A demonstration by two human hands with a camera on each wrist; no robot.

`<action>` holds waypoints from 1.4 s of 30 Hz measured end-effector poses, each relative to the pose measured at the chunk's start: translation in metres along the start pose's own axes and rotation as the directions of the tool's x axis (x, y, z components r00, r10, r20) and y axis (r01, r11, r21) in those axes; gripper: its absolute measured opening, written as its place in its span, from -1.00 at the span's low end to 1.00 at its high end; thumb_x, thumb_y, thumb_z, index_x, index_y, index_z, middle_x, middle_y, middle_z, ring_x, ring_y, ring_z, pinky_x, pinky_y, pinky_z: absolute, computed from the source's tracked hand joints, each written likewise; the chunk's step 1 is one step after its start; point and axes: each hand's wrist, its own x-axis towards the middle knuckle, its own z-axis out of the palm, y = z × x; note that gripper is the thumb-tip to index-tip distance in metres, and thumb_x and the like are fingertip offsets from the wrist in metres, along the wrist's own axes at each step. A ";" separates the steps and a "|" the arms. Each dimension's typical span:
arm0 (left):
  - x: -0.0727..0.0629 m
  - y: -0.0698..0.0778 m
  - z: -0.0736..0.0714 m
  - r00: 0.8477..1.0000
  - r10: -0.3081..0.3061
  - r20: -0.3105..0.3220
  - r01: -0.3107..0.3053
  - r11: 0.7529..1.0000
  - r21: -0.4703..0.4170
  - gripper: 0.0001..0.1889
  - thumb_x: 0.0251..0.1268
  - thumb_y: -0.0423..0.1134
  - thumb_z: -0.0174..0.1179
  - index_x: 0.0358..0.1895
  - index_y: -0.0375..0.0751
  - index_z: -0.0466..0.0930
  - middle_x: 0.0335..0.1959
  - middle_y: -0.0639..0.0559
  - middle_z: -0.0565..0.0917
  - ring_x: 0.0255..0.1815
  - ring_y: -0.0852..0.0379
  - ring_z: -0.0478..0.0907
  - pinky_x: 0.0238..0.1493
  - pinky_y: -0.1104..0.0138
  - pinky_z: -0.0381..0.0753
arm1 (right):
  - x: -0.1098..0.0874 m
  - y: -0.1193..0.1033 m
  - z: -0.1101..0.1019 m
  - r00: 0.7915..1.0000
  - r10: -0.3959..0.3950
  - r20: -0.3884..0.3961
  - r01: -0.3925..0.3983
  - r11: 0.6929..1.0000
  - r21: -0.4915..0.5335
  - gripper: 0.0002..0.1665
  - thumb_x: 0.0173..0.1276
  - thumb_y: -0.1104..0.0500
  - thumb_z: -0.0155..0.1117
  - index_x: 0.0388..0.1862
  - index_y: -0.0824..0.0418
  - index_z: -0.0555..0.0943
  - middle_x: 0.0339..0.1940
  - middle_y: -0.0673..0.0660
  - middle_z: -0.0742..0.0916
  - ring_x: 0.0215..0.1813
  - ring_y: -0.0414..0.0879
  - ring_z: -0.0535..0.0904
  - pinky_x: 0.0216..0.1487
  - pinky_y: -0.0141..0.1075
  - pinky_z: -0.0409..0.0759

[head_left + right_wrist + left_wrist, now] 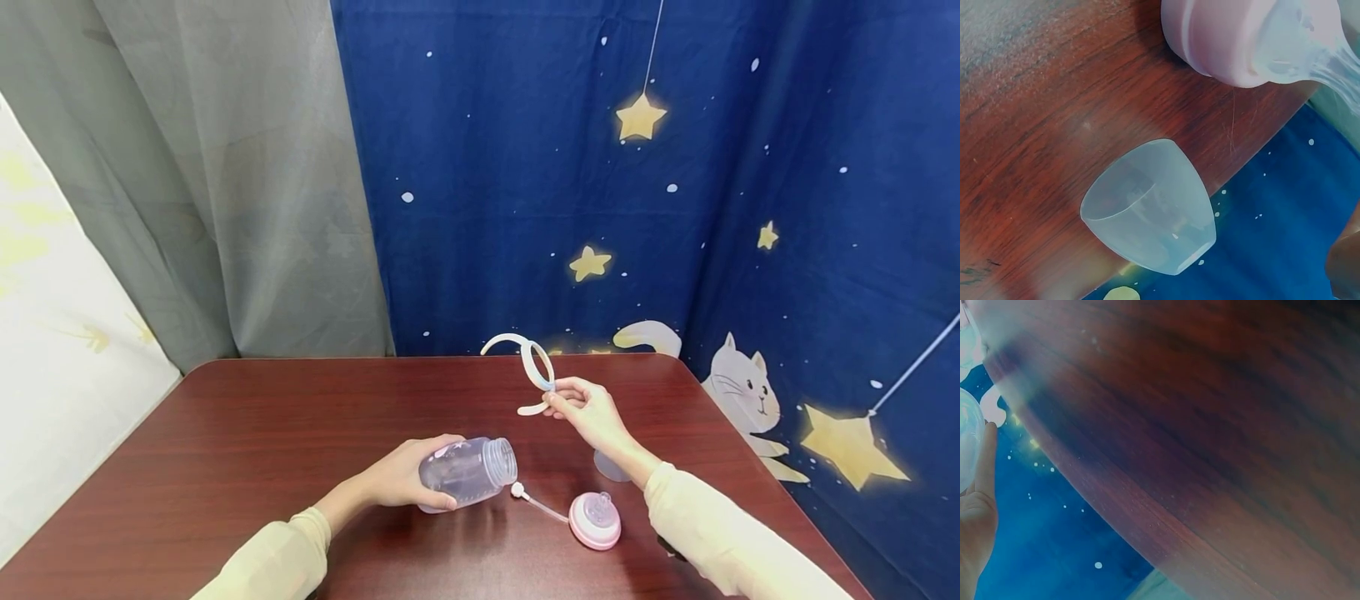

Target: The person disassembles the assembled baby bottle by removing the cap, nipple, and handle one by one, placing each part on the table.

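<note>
My left hand [397,477] grips a clear baby bottle [461,475] without a lid, tipped on its side over the table with its threaded mouth to the right. At the left wrist view's edge, only part of the bottle [967,440] and the hand [975,525] shows. Up and to the right, my right hand [592,410] pinches a pale bottle handle [528,365], a ring with two curved arms, between thumb and fingers. Below it lies a pink nipple collar [596,522] with a clear nipple and a straw [546,507] ending in a white ball.
A clear dome-shaped cap [1154,212] sits on the dark red wooden table [300,408], partly hidden by the right forearm in the head view. Grey and blue starry curtains [510,167] hang behind the table's far edge.
</note>
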 end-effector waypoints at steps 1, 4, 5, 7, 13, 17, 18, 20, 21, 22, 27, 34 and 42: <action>0.000 0.000 0.000 1.000 0.000 0.001 0.000 1.000 -0.001 -0.26 -0.23 0.14 0.34 0.13 0.05 0.33 -0.15 0.22 0.52 -0.22 0.28 0.46 -0.21 0.34 0.45 | 0.000 0.002 0.000 1.000 0.004 -0.002 -0.004 1.000 0.001 -0.72 0.14 0.35 0.23 -0.17 0.47 0.49 -0.39 0.32 0.64 -0.35 0.15 0.60 -0.24 -0.05 0.49; -0.001 -0.001 0.001 1.000 0.005 0.001 -0.005 1.000 -0.001 -0.27 -0.22 0.14 0.34 0.14 0.04 0.32 -0.15 0.21 0.52 -0.22 0.27 0.46 -0.22 0.34 0.45 | 0.002 0.013 0.000 1.000 -0.005 -0.007 0.005 1.000 -0.011 -0.70 0.14 0.30 0.25 -0.17 0.45 0.50 -0.40 0.27 0.65 -0.39 0.04 0.62 -0.28 -0.14 0.52; -0.001 -0.001 0.002 1.000 0.010 0.000 -0.010 1.000 -0.001 -0.27 -0.22 0.14 0.34 0.14 0.04 0.32 -0.15 0.21 0.53 -0.22 0.27 0.46 -0.22 0.34 0.45 | 0.002 0.015 0.001 1.000 -0.003 -0.009 0.003 1.000 -0.018 -0.70 0.14 0.29 0.25 -0.17 0.44 0.50 -0.40 0.26 0.66 -0.39 0.03 0.62 -0.28 -0.15 0.53; -0.001 -0.001 0.002 1.000 0.019 -0.002 -0.019 1.000 0.001 -0.27 -0.21 0.13 0.33 0.14 0.02 0.33 -0.15 0.20 0.53 -0.22 0.27 0.46 -0.23 0.33 0.45 | 0.002 0.016 0.001 1.000 0.000 -0.010 -0.001 1.000 -0.019 -0.69 0.14 0.28 0.25 -0.17 0.45 0.50 -0.40 0.26 0.66 -0.39 0.02 0.62 -0.30 -0.19 0.54; -0.001 0.001 0.001 1.000 0.003 0.003 -0.003 1.000 0.002 -0.27 -0.24 0.14 0.34 0.13 0.06 0.33 -0.16 0.22 0.52 -0.22 0.28 0.46 -0.22 0.34 0.45 | -0.001 0.004 0.005 0.999 0.035 -0.013 -0.035 0.999 -0.020 -0.73 0.14 0.35 0.22 -0.19 0.50 0.49 -0.42 0.31 0.65 -0.37 0.13 0.61 -0.33 -0.26 0.54; 0.000 0.002 0.001 1.000 -0.016 0.013 0.017 1.000 -0.001 -0.26 -0.24 0.15 0.34 0.13 0.06 0.32 -0.15 0.23 0.52 -0.22 0.28 0.46 -0.22 0.34 0.45 | -0.005 -0.007 0.009 0.998 0.058 -0.024 -0.059 0.998 -0.035 -0.75 0.14 0.39 0.20 -0.20 0.53 0.49 -0.43 0.35 0.64 -0.35 0.22 0.58 -0.33 -0.25 0.54; 0.000 0.002 0.001 1.000 -0.018 0.015 0.018 1.000 0.000 -0.26 -0.24 0.15 0.34 0.13 0.06 0.32 -0.15 0.23 0.52 -0.22 0.28 0.46 -0.22 0.34 0.45 | -0.006 -0.008 0.010 0.997 0.071 -0.028 -0.072 0.997 -0.036 -0.75 0.14 0.39 0.20 -0.20 0.53 0.49 -0.42 0.36 0.64 -0.34 0.23 0.58 -0.33 -0.24 0.54; 0.000 0.003 0.000 1.000 -0.019 0.017 0.020 1.000 -0.001 -0.26 -0.24 0.15 0.34 0.13 0.06 0.32 -0.15 0.23 0.52 -0.22 0.28 0.46 -0.21 0.34 0.45 | -0.006 -0.010 0.011 0.996 0.085 -0.036 -0.086 0.995 -0.043 -0.75 0.14 0.39 0.20 -0.21 0.52 0.49 -0.42 0.35 0.64 -0.34 0.23 0.58 -0.32 -0.24 0.54; 0.000 0.003 0.000 1.000 -0.018 0.017 0.018 1.000 -0.003 -0.26 -0.24 0.15 0.34 0.13 0.05 0.33 -0.15 0.23 0.52 -0.22 0.28 0.46 -0.21 0.34 0.45 | -0.006 -0.010 0.011 0.995 0.091 -0.038 -0.092 0.995 -0.044 -0.76 0.14 0.39 0.20 -0.21 0.52 0.49 -0.42 0.35 0.64 -0.34 0.22 0.58 -0.32 -0.23 0.54; 0.000 0.003 0.000 1.000 -0.017 0.016 0.017 1.000 -0.004 -0.26 -0.24 0.15 0.34 0.13 0.05 0.33 -0.15 0.23 0.52 -0.22 0.28 0.46 -0.21 0.34 0.45 | -0.006 -0.010 0.011 0.995 0.094 -0.039 -0.096 0.994 -0.047 -0.76 0.14 0.39 0.20 -0.22 0.52 0.49 -0.41 0.36 0.64 -0.34 0.22 0.58 -0.31 -0.22 0.54; 0.001 0.003 0.001 1.000 -0.006 0.011 0.006 1.000 -0.012 -0.27 -0.24 0.14 0.35 0.13 0.04 0.33 -0.16 0.23 0.52 -0.23 0.27 0.46 -0.22 0.34 0.45 | -0.004 -0.004 0.011 0.995 0.095 -0.040 -0.097 0.994 -0.049 -0.75 0.13 0.39 0.21 -0.22 0.52 0.49 -0.42 0.37 0.64 -0.36 0.20 0.59 -0.29 -0.11 0.52; 0.001 0.003 0.001 1.000 0.000 0.010 0.000 1.000 -0.006 -0.27 -0.24 0.14 0.34 0.12 0.04 0.33 -0.16 0.23 0.52 -0.23 0.28 0.46 -0.21 0.34 0.45 | 0.004 0.026 0.006 0.990 0.128 -0.056 -0.131 0.990 -0.049 -0.73 0.11 0.29 0.27 -0.25 0.46 0.52 -0.47 0.25 0.66 -0.42 0.08 0.61 -0.33 -0.14 0.54; 0.001 0.002 0.002 1.000 0.008 0.008 -0.008 1.000 0.002 -0.27 -0.22 0.14 0.33 0.13 0.02 0.33 -0.17 0.21 0.53 -0.24 0.27 0.47 -0.23 0.34 0.45 | 0.006 0.035 0.010 0.985 0.146 -0.092 -0.153 0.985 -0.084 -0.76 0.11 0.27 0.28 -0.29 0.43 0.53 -0.52 0.19 0.66 -0.49 -0.03 0.62 -0.43 -0.28 0.55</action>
